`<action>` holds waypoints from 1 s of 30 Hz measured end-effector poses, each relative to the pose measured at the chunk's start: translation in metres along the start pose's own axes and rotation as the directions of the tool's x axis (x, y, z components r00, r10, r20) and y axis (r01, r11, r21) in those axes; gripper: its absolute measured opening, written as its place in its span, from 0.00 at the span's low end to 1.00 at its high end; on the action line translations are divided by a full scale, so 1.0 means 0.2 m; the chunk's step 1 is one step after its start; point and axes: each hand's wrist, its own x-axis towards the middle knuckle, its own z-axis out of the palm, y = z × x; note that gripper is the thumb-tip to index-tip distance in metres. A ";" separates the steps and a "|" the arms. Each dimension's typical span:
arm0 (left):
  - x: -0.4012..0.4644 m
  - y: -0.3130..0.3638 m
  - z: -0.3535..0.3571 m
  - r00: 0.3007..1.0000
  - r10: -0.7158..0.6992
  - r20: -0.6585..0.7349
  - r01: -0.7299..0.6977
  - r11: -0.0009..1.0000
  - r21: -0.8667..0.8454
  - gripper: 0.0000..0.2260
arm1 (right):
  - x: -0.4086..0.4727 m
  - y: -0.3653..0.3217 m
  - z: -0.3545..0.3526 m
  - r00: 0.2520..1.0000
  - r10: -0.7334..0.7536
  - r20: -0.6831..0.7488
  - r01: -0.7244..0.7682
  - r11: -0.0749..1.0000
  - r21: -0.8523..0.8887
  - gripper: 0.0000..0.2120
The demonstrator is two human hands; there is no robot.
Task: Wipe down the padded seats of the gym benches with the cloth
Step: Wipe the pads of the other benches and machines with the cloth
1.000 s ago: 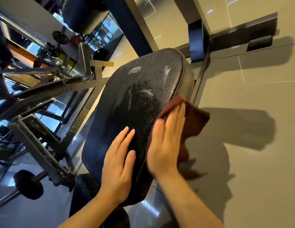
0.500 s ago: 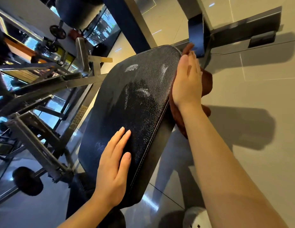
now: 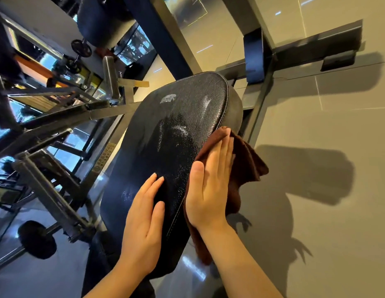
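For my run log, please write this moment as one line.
step: wiping seat edge | right hand: flat, presses brown cloth on right edge of padded seat | left hand: flat on seat | cloth partly hangs off

I can see a row of small yellow letters on the slanted metal bar of the bench frame, left of the seat. They are too tiny and blurry to read.

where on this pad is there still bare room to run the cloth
Bare: the upper pad, from the far rounded end down to the left hand. Crowded: the near right edge, where the right hand presses the cloth.
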 end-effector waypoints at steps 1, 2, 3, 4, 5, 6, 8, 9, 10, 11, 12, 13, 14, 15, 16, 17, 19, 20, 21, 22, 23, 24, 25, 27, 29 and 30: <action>0.00 0.00 0.00 1.000 0.001 -0.009 -0.001 1.000 -0.013 0.19 | 0.05 -0.01 -0.01 1.000 -0.003 -0.006 0.003 1.000 -0.007 0.29; 0.00 0.00 0.00 1.000 0.000 -0.015 -0.001 1.000 -0.023 0.19 | 0.11 -0.02 -0.01 1.000 0.000 -0.003 0.000 1.000 -0.013 0.28; 0.01 -0.01 0.00 1.000 -0.001 -0.018 0.001 1.000 -0.029 0.19 | 0.19 -0.03 -0.01 1.000 0.004 0.004 -0.004 1.000 -0.023 0.28; 0.01 -0.01 0.01 1.000 -0.006 -0.020 0.005 0.999 -0.033 0.19 | 0.29 -0.05 -0.03 1.000 0.004 0.009 -0.004 0.999 -0.034 0.28; 0.01 -0.01 0.01 1.000 -0.012 -0.024 0.011 0.999 -0.038 0.19 | 0.39 -0.06 -0.04 1.000 0.000 0.015 0.000 0.999 -0.035 0.28; 0.01 -0.01 0.01 0.999 -0.014 -0.031 0.012 0.999 -0.043 0.19 | 0.50 -0.07 -0.05 1.000 0.002 0.029 -0.001 1.000 -0.024 0.28; 0.01 0.00 0.02 0.999 -0.016 -0.038 0.014 0.999 -0.049 0.19 | 0.67 -0.07 -0.08 0.996 0.028 0.089 -0.030 0.999 0.019 0.27; 0.01 0.00 0.02 0.999 -0.021 -0.040 0.019 0.999 -0.049 0.19 | 0.72 -0.07 -0.09 0.993 0.035 0.112 -0.040 0.998 0.045 0.26; 0.01 0.00 0.01 0.999 -0.027 -0.041 0.025 0.999 -0.047 0.19 | 0.73 -0.06 -0.09 0.993 0.029 0.113 -0.037 0.997 0.070 0.25; 0.00 -0.01 0.01 0.999 -0.032 -0.041 0.030 0.999 -0.045 0.18 | 0.72 -0.06 -0.10 0.995 0.017 0.099 -0.026 0.996 0.086 0.25; 0.00 0.00 0.01 0.999 -0.033 -0.044 0.031 0.999 -0.045 0.18 | 0.68 -0.06 -0.10 0.997 0.002 0.080 -0.009 0.996 0.088 0.25; 0.00 0.00 0.01 0.999 -0.029 -0.046 0.027 0.999 -0.042 0.18 | 0.63 -0.06 -0.10 0.998 -0.012 0.058 0.007 0.996 0.087 0.25; 0.00 0.00 0.01 0.999 -0.028 -0.046 0.027 0.999 -0.036 0.18 | 0.58 -0.06 -0.10 0.999 -0.020 0.036 0.017 0.995 0.094 0.24; 0.00 0.00 0.01 0.998 -0.031 -0.046 0.029 0.999 -0.030 0.19 | 0.51 -0.06 -0.10 1.000 -0.023 0.021 0.021 0.995 0.101 0.24; 0.01 0.01 0.01 0.998 -0.033 -0.045 0.032 0.999 -0.026 0.18 | 0.45 -0.06 -0.09 1.000 -0.020 0.010 0.019 0.994 0.106 0.24; 0.01 0.01 0.01 0.998 -0.035 -0.046 0.034 0.999 -0.024 0.18 | 0.38 -0.07 -0.08 1.000 -0.009 0.007 0.008 0.994 0.113 0.25; 0.00 0.02 0.01 0.998 -0.033 -0.052 0.033 0.999 -0.016 0.18 | 0.23 -0.08 -0.07 1.000 0.022 0.020 -0.024 0.990 0.142 0.25; 0.00 0.02 0.01 0.998 -0.031 -0.053 0.030 0.999 -0.011 0.18 | 0.16 -0.08 -0.06 0.999 0.034 0.028 -0.038 0.987 0.154 0.25; 0.00 0.02 0.01 0.998 -0.027 -0.052 0.027 1.000 -0.007 0.18 | 0.11 -0.09 -0.05 0.999 0.044 0.032 -0.049 0.986 0.157 0.24; 0.00 0.02 0.02 0.998 -0.027 -0.052 0.026 1.000 -0.006 0.18 | 0.08 -0.10 -0.05 0.998 0.055 0.031 -0.059 0.986 0.155 0.24; 0.00 0.02 0.02 0.998 -0.027 -0.053 0.027 1.000 -0.007 0.18 | 0.08 -0.11 -0.04 0.997 0.071 0.024 -0.074 0.984 0.163 0.24; 0.00 0.02 0.02 0.998 -0.030 -0.053 0.029 0.999 -0.015 0.19 | 0.11 -0.12 -0.03 0.996 0.089 0.018 -0.091 0.979 0.182 0.25; 0.00 0.02 0.02 0.998 -0.031 -0.057 0.029 0.999 -0.028 0.19 | 0.16 -0.13 -0.03 0.995 0.100 0.014 -0.101 0.976 0.192 0.25; 0.01 0.01 0.03 0.998 -0.028 -0.063 0.026 0.999 -0.036 0.19 | 0.36 -0.14 -0.05 0.993 0.114 0.007 -0.114 0.986 0.122 0.27; 0.01 0.01 0.03 0.998 -0.021 -0.063 0.020 1.000 -0.018 0.19 | 0.61 -0.12 -0.08 0.987 0.147 0.063 -0.148 0.989 0.014 0.27; 0.00 0.00 0.03 0.998 -0.029 -0.059 0.028 1.000 -0.011 0.19 | 0.71 -0.11 -0.10 0.976 0.181 0.123 -0.180 0.984 -0.018 0.25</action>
